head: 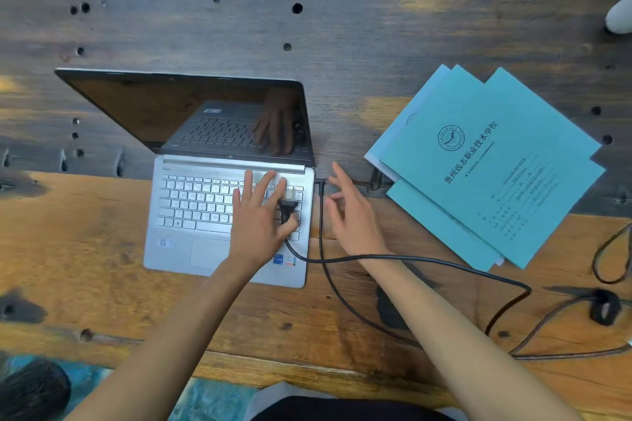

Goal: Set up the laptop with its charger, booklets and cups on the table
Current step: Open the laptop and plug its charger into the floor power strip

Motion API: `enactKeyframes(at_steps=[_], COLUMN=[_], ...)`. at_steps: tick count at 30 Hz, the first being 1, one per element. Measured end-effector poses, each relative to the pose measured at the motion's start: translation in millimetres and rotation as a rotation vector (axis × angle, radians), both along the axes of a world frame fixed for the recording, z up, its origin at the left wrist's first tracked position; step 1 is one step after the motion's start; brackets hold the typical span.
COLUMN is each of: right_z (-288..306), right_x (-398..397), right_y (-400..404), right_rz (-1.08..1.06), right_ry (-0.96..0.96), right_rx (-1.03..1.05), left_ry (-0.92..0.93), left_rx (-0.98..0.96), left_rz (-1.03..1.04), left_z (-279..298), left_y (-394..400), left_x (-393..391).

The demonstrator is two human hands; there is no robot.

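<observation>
Rough holed wooden table (pixel 342 27) bears silver laptop (pixel 191 215), flat teal booklets (pixel 496 161).

On the top teal booklet (pixel 492 161), near the right edge of the surface (pixel 342 27), the title 贵州远志职业技术学校 is printed in dark characters beside a round seal. Smaller printed lines below the title are too small to be read. Stickers on the laptop (pixel 205 215) palm rest are seen, but their text is blurred and unreadable.
</observation>
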State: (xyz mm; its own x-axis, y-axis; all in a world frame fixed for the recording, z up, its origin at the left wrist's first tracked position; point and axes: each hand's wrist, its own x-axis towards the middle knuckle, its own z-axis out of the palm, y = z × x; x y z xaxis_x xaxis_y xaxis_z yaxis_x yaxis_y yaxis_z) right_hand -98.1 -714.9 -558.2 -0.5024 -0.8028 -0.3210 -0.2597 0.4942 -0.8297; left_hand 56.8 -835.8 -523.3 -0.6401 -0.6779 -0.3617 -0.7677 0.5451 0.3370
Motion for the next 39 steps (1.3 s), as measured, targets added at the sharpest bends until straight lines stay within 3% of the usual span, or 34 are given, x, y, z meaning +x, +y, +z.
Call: enactKeyframes(at_steps=[3,5,7,12,17,24,30,33,39], right_z=[13,29,48,78,107,141,163,170,173], right_x=[1,0,-1,1,-1,-9,-16,-22,-26], right_y=[10,20,35,75,102,131,161,189,239], right_rz=[-0.227,-0.412,-0.420,-0.382,-0.842,-1.237,-1.471,-1.363,-0.947], right_ry=[-0.192,-0.646,-0.999,-1.374,-1.627,-1.482,-0.871,-0.595,-0.323], right_rx=[0.051,0.050,0.067,0.121,-0.179,-0.567,-0.600,-0.480,-0.088], left_ry=[0.100,0.147,0.192,0.295,0.553,0.767,0.765,0.762,0.729], left_rx=[0.014,-0.005,0.021,0.215,0.609,0.906,0.920,0.864,0.899], left_rz=[0.100,0.183,0.266,0.498,0.844,0.750,0.471,0.273,0.026], left_z=[11,17,24,38,55,90,122,141,169], left_y=[6,5,0,5,30,76,109,123,163], left_x=[0,5,12,22,14,-12,-50,-74,-134])
